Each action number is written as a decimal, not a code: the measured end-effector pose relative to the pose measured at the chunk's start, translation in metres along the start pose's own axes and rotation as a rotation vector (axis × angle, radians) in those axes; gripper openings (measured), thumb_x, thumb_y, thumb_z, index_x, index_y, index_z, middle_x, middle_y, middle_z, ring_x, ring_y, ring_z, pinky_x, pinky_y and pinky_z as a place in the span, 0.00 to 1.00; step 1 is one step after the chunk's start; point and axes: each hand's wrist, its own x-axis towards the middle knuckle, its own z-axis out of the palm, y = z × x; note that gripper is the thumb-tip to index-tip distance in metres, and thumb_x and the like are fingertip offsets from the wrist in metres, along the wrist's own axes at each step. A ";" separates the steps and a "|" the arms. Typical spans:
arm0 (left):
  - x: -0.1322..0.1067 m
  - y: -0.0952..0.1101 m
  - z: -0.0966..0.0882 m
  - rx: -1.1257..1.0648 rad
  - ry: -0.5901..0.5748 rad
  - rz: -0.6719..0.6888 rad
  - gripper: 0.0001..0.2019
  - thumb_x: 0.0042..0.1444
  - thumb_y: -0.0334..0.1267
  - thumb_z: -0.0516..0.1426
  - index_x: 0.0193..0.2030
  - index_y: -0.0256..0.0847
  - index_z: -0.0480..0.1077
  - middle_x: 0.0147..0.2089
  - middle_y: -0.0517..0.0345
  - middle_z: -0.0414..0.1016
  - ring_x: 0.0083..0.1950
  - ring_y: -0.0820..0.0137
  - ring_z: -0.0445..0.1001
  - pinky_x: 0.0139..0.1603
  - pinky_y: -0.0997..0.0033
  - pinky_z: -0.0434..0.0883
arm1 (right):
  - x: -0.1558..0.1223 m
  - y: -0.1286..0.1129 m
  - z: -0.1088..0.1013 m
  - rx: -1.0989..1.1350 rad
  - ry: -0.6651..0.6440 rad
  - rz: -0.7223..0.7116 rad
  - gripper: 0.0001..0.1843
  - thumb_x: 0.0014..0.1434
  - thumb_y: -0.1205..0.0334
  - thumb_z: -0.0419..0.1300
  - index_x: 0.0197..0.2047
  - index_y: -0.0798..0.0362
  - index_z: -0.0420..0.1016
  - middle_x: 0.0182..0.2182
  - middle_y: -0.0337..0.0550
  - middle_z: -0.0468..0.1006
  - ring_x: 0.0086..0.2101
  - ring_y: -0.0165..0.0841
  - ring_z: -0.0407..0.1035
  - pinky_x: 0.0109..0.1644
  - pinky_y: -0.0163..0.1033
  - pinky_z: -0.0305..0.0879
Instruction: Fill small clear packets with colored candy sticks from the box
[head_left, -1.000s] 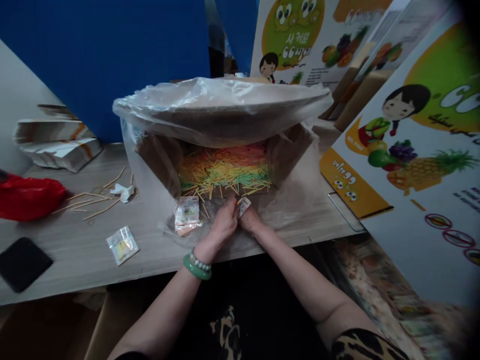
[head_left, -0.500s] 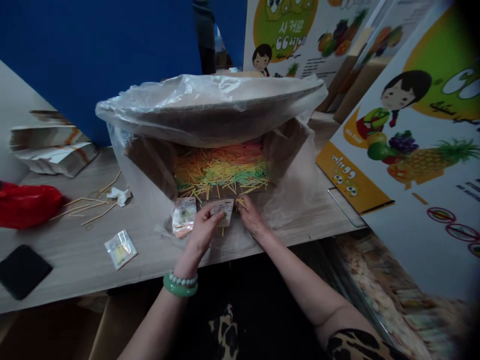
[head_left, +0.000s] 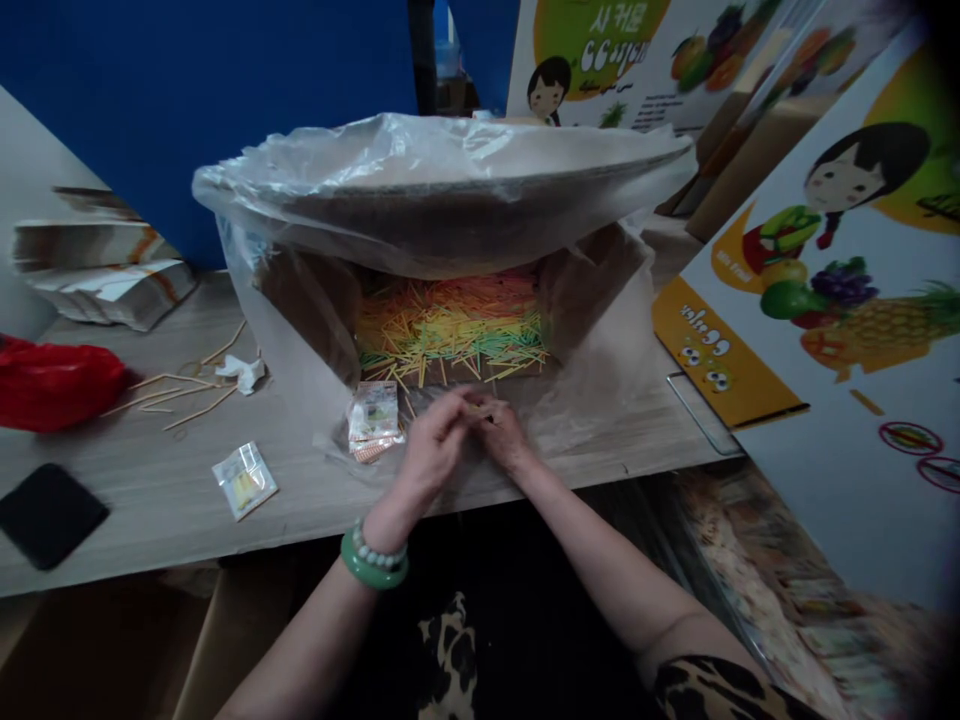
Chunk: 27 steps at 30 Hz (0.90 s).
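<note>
In front of the carton, my left hand (head_left: 439, 440) and my right hand (head_left: 504, 438) meet with fingertips together. Thin yellow sticks (head_left: 475, 407) show only slightly between the fingers, held in my closed right hand. My left fingers are pinched against them; what they grip is hidden, and the small packet seen there earlier is out of sight. Just left of my left hand is a small pile of printed clear packets (head_left: 373, 412). Many thin coloured sticks (head_left: 457, 325), pink, orange, yellow and green, fill the plastic-lined cardboard carton (head_left: 600, 290) lying open towards me.
A single packet (head_left: 244, 481) lies on the table (head_left: 315, 510), near a black flat object (head_left: 51, 515). Further left are a red plastic bag (head_left: 60, 383), rubber bands and stacked white-and-brown bundles (head_left: 112, 285). Large printed boxes (head_left: 840, 290) stand on the right.
My left hand has moved right to meet my right hand, and the packet it held no longer shows. The whole view has shifted slightly.
</note>
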 end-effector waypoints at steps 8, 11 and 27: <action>-0.013 -0.020 -0.022 -0.452 0.100 -0.458 0.16 0.49 0.49 0.65 0.35 0.36 0.74 0.31 0.57 0.76 0.32 0.71 0.71 0.35 0.72 0.69 | -0.007 -0.006 -0.009 -0.008 -0.063 -0.055 0.10 0.59 0.57 0.53 0.40 0.50 0.71 0.34 0.40 0.76 0.37 0.34 0.69 0.42 0.38 0.64; -0.016 -0.024 -0.022 -0.432 0.124 -0.471 0.17 0.47 0.50 0.66 0.30 0.36 0.74 0.28 0.59 0.74 0.29 0.73 0.69 0.32 0.73 0.66 | -0.009 -0.012 -0.011 0.026 0.000 -0.067 0.08 0.61 0.56 0.52 0.36 0.50 0.68 0.31 0.40 0.75 0.34 0.34 0.70 0.42 0.39 0.64; -0.020 -0.022 -0.028 -0.221 0.228 -0.430 0.14 0.40 0.45 0.69 0.22 0.38 0.72 0.20 0.63 0.67 0.25 0.73 0.63 0.25 0.75 0.60 | 0.002 -0.115 -0.002 0.621 0.109 -0.084 0.11 0.61 0.51 0.57 0.36 0.48 0.60 0.28 0.37 0.74 0.39 0.36 0.75 0.49 0.45 0.70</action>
